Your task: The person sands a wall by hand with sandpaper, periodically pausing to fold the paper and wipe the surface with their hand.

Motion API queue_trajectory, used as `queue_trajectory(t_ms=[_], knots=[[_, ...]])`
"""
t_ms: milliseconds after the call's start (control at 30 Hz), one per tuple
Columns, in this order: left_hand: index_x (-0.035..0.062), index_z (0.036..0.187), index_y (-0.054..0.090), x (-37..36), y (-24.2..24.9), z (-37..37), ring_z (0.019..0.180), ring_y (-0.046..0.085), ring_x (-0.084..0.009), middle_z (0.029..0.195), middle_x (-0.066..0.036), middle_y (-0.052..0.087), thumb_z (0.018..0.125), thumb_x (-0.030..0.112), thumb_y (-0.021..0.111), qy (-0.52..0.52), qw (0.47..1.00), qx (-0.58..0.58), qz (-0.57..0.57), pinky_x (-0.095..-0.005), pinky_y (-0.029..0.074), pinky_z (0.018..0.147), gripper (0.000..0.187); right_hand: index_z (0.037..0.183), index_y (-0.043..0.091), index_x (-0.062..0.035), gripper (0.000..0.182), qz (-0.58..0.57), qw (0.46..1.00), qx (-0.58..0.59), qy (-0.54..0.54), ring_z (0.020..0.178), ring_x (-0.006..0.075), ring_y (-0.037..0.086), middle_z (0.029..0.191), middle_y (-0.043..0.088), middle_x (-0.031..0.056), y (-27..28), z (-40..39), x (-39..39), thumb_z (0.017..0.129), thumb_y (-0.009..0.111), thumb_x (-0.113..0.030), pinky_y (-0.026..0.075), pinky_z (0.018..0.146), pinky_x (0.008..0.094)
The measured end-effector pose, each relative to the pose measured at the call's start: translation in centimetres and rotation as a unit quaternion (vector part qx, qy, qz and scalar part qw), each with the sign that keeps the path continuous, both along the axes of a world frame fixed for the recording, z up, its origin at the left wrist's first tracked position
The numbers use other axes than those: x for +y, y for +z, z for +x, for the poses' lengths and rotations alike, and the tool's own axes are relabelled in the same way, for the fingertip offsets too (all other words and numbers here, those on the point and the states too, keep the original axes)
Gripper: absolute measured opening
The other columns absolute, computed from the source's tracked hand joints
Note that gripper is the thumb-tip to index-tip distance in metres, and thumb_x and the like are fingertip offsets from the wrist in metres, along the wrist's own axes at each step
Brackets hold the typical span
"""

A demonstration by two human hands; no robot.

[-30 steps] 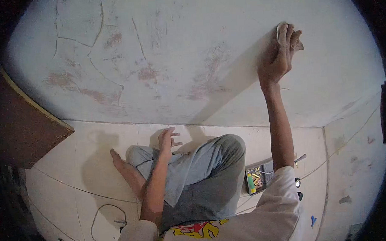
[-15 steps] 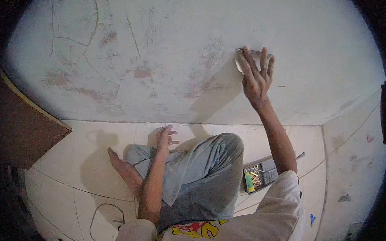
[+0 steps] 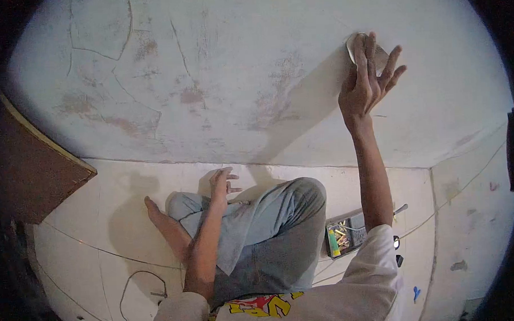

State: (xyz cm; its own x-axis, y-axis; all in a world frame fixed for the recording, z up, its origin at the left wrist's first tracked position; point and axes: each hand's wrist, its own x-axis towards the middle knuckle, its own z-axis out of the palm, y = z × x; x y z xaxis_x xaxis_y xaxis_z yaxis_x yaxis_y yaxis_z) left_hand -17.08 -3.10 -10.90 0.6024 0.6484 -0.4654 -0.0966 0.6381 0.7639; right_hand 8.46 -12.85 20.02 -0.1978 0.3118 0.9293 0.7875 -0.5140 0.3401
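My right hand (image 3: 363, 91) is raised against the white wall (image 3: 252, 36), its fingers spread over a small folded sheet that looks like sandpaper (image 3: 382, 59). The sheet lies between fingers and wall, with a pale curled edge showing on the left. Worn brownish patches and cracks mark the wall to the left of it. My left hand (image 3: 219, 185) rests near my bent knee, just above the floor, with its fingers apart and nothing in them.
A black tray (image 3: 350, 234) of small brass-coloured pieces sits on the floor beside my right knee. A brown board (image 3: 42, 168) juts in at left. Cables (image 3: 118, 253) run over the floor, and a small blue object (image 3: 417, 293) lies at lower right.
My right hand has slid up and to the right along the wall, taking the sheet with it. My left hand has hardly moved.
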Motion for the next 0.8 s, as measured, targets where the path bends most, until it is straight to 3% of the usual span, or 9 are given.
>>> queue_trajectory(t_ms=[67,100,167,233,333,400,533,700,800], knots=[[-0.0022,0.110,0.053,0.2,0.0,0.0,0.043,0.035,-0.0098,0.089,-0.017,0.060,0.083,0.026,0.059,0.006,1.000,-0.011,0.000,-0.0379,0.059,0.054,0.039,0.132,0.050,-0.0186,0.043,0.005,0.996,0.028,0.079,0.140,0.0327,0.019,0.142,0.042,-0.0030,-0.5,-0.2,0.6,0.090,0.047,-0.014,-0.003,0.113,0.0552],[-0.0023,0.110,0.053,0.2,0.0,0.0,0.042,0.036,-0.0099,0.089,-0.017,0.060,0.083,0.026,0.058,0.004,1.000,0.000,-0.001,-0.0382,0.059,0.054,0.039,0.134,0.047,-0.0175,0.047,-0.036,0.998,0.037,0.046,0.140,0.0327,0.019,0.143,0.040,-0.0023,-2.2,-0.8,0.0,0.088,0.049,-0.013,-0.001,0.113,0.0551],[-0.0024,0.110,0.053,0.3,0.3,0.1,0.042,0.036,-0.0100,0.089,-0.017,0.060,0.084,0.026,0.057,0.005,1.000,0.006,0.001,-0.0384,0.059,0.054,0.039,0.137,0.043,-0.0143,0.052,-0.162,0.984,0.065,-0.028,0.140,0.0276,0.022,0.146,0.036,-0.0025,-8.9,-1.4,-0.6,0.086,0.051,-0.015,0.004,0.113,0.0540],[-0.0030,0.110,0.053,-0.1,0.4,-0.2,0.043,0.038,-0.0106,0.089,-0.018,0.060,0.085,0.025,0.056,0.007,1.000,-0.008,0.017,-0.0385,0.059,0.054,0.038,0.134,0.047,-0.0200,0.048,-0.322,0.946,0.025,-0.011,0.139,0.0237,0.024,0.145,0.038,-0.0011,-13.6,-2.3,-2.0,0.087,0.049,-0.017,0.008,0.113,0.0546],[-0.0036,0.110,0.053,0.0,0.4,-0.2,0.043,0.039,-0.0113,0.090,-0.019,0.060,0.086,0.025,0.054,-0.008,1.000,0.007,0.006,-0.0385,0.059,0.056,0.038,0.133,0.049,-0.0231,0.047,-0.277,0.960,-0.026,-0.012,0.139,0.0229,0.023,0.143,0.040,-0.0016,-12.5,-0.6,-2.3,0.087,0.050,-0.016,0.006,0.114,0.0542],[-0.0043,0.110,0.053,0.2,0.5,-0.2,0.043,0.040,-0.0117,0.092,-0.020,0.059,0.085,0.024,0.055,-0.013,1.000,0.003,0.014,-0.0393,0.059,0.056,0.038,0.134,0.047,-0.0239,0.051,-0.140,0.990,-0.022,-0.017,0.140,0.0252,0.020,0.141,0.044,-0.0034,-8.5,0.3,-1.0,0.085,0.051,-0.011,0.002,0.114,0.0548],[-0.0046,0.110,0.052,-0.1,0.3,-0.1,0.043,0.040,-0.0114,0.093,-0.019,0.059,0.085,0.024,0.056,-0.003,1.000,-0.001,0.010,-0.0393,0.059,0.056,0.039,0.133,0.048,-0.0208,0.048,-0.079,0.993,0.082,0.040,0.141,0.0283,0.018,0.141,0.042,-0.0062,-2.7,-2.1,0.3,0.086,0.049,-0.010,-0.004,0.113,0.0552],[-0.0047,0.110,0.051,0.1,0.2,-0.2,0.043,0.038,-0.0100,0.093,-0.019,0.059,0.084,0.024,0.057,0.001,1.000,-0.002,-0.002,-0.0389,0.059,0.056,0.039,0.130,0.051,-0.0212,0.043,-0.150,0.988,0.031,0.012,0.140,0.0250,0.021,0.140,0.043,-0.0074,-10.1,-1.6,-0.5,0.088,0.048,-0.017,0.000,0.115,0.0542],[-0.0044,0.110,0.050,0.0,0.2,-0.3,0.042,0.038,-0.0094,0.090,-0.018,0.059,0.084,0.023,0.057,-0.007,1.000,-0.004,-0.006,-0.0389,0.058,0.054,0.038,0.130,0.051,-0.0214,0.040,-0.216,0.972,-0.093,-0.019,0.139,0.0232,0.024,0.141,0.043,0.0000,-10.7,-0.1,-1.1,0.091,0.045,-0.018,0.001,0.115,0.0536]])
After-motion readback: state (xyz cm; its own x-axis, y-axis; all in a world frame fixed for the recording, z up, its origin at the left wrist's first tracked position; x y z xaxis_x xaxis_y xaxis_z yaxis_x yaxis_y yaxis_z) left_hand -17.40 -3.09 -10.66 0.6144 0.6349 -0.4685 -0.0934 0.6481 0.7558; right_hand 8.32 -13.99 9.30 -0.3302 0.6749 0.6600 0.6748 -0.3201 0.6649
